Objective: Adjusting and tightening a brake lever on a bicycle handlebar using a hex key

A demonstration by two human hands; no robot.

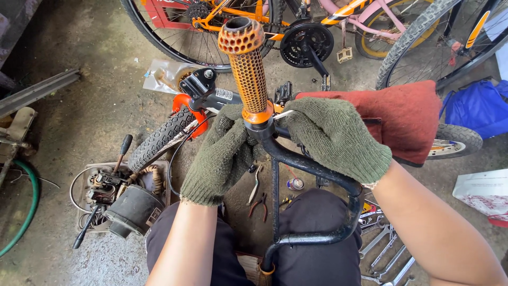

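Observation:
A black bicycle handlebar [312,169] rises toward me, capped by an orange perforated grip [247,63]. My left hand [219,156], in a green knit glove, wraps the bar just under the grip's orange collar. My right hand [336,137], gloved the same way, pinches a thin pale strip [284,113] at that collar, on the right side of the bar. A second orange grip end [264,273] shows at the bar's lower tip between my knees.
A small bike with a knobby tyre [159,140] lies on the concrete under a red cloth [407,114]. Pliers [259,204] and wrenches [383,249] lie near my knees. An electric motor [129,209] sits at left, parked bicycles [296,26] behind, a green hose [29,206] far left.

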